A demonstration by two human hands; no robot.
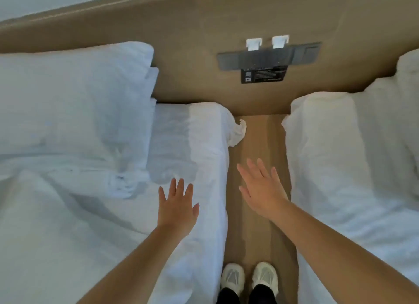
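Both hands are spread flat, with nothing gripped. The left hand (178, 207) is set on or just above the white sheet (192, 145) at the left bed's aisle-side edge, apparently for smoothing. The right hand (260, 190) is poised over the floor (256, 235) between the beds, near the sheet's untucked corner (238, 132).

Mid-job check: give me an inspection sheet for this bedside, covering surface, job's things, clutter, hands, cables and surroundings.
Surface: wrinkled white bed sheet on the left bed, its corner bunched loose at the head end.
Job's things: white pillow at the head; rumpled white duvet below it.
Clutter: nothing seen.
Grippers: left hand open, fingers spread over the sheet near the bed's edge; right hand open above the aisle, holding nothing.
Cables: nothing seen; two white plug-like blocks sit at the grey wall panel.
Surroundings: second white bed on the right, tan floor aisle, white shoes.
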